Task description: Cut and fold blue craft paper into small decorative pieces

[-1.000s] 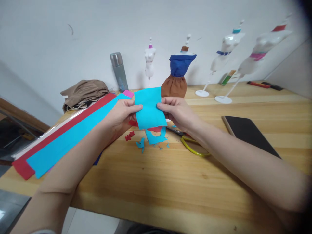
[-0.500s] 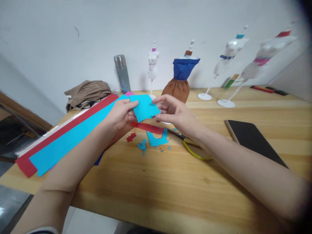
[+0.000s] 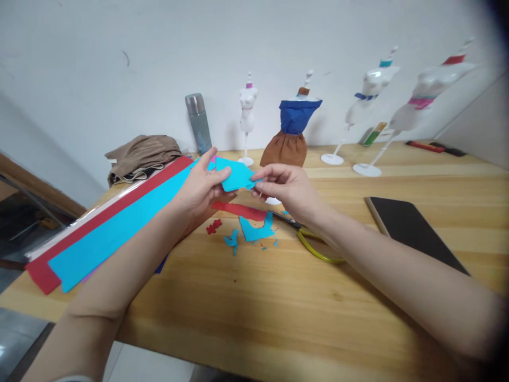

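A small piece of bright blue crepe paper (image 3: 235, 175) is held up between my two hands above the table. My left hand (image 3: 204, 183) grips its left side, thumb on top and fingers underneath. At its right edge, my right hand (image 3: 284, 185) pinches a corner between thumb and fingertips. Below lie a red paper strip (image 3: 240, 211), a blue offcut (image 3: 256, 228) with a curved notch, a smaller blue scrap (image 3: 231, 241) and red cut-out shapes (image 3: 213, 227). Scissors with yellow handles (image 3: 318, 249) rest partly under my right wrist.
Long red and blue paper sheets (image 3: 119, 223) lie at left beside folded brown cloth (image 3: 143, 151). Along the wall stand a flask (image 3: 199, 124) and several mannequins, one in a blue top (image 3: 296, 116) and brown skirt. A black phone-like slab (image 3: 413, 228) lies right.
The blue piece has tilted flatter and its right corner is drawn together in my right fingers. My left index finger has lifted. The view has shifted slightly.
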`<state>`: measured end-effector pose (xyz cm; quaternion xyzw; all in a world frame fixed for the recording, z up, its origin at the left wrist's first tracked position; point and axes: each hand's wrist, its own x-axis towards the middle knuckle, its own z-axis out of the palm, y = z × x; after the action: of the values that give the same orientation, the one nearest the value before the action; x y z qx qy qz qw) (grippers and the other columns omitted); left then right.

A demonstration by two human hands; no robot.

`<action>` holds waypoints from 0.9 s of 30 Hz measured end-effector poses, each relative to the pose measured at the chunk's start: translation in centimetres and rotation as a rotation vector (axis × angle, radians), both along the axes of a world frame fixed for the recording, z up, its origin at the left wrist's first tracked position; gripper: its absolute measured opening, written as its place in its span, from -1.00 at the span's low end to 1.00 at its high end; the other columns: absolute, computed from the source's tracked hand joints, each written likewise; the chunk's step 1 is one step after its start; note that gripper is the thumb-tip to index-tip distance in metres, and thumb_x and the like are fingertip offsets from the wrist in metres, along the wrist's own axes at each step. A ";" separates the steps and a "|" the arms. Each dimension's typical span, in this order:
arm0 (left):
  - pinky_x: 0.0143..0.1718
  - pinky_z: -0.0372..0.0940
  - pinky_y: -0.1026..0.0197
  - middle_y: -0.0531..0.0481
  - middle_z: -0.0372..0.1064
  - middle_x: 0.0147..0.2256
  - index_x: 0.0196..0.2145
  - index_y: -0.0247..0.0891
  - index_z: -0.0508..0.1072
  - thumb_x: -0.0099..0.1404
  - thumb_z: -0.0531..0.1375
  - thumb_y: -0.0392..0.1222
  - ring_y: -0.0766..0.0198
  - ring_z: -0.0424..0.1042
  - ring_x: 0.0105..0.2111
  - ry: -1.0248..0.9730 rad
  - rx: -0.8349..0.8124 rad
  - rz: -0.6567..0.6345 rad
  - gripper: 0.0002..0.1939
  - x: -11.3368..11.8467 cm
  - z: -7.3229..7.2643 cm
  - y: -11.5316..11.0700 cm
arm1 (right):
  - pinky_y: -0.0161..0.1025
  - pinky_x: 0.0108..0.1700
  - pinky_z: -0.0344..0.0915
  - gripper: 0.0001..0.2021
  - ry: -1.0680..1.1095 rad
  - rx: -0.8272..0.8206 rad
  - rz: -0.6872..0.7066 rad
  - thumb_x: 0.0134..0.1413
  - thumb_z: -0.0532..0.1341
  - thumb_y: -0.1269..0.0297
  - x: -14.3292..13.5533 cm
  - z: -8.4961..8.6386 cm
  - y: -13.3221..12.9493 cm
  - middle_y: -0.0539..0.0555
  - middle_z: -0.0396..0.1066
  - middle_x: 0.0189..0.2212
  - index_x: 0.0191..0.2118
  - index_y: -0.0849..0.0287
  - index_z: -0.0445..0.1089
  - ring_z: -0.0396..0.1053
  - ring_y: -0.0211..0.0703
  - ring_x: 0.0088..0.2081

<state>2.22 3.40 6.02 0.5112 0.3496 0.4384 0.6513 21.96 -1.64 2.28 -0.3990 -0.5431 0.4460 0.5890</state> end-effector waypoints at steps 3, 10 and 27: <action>-0.28 0.56 0.13 -0.05 0.63 -0.25 -0.01 -0.25 0.57 0.33 0.34 -0.45 0.22 0.58 -0.37 0.019 -0.012 -0.009 -0.70 0.0 0.0 0.1 | -0.15 -0.40 0.46 -0.80 0.006 -0.014 0.013 -0.17 0.57 0.23 0.0 0.0 -0.1 -0.01 0.57 -0.52 -0.37 -0.04 0.61 0.53 -0.12 -0.43; -0.26 0.56 0.14 -0.10 0.60 -0.35 -0.28 -0.33 0.63 0.24 0.34 -0.39 0.21 0.59 -0.38 0.048 0.023 -0.119 -0.92 -0.6 0.0 0.9 | -0.17 -0.39 0.44 -0.76 0.024 -0.029 0.020 -0.24 0.51 0.37 -0.1 -0.1 0.1 0.00 0.57 -0.48 -0.35 -0.03 0.61 0.57 -0.07 -0.38; -0.40 0.34 0.17 0.06 0.46 -0.51 -0.35 -0.24 0.62 0.22 0.42 -0.21 0.29 0.39 -0.52 0.258 0.450 0.101 -0.92 0.2 -0.3 -1.3 | -0.13 -0.40 0.43 -0.72 0.125 0.042 -0.120 -0.14 0.61 0.10 0.0 0.6 -0.2 0.00 0.58 -0.45 -0.35 -0.04 0.55 0.46 -0.16 -0.46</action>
<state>2.43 2.08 5.71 0.6766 0.3487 0.4683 0.4486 21.95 -1.83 2.84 -0.3898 -0.4895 0.4226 0.6557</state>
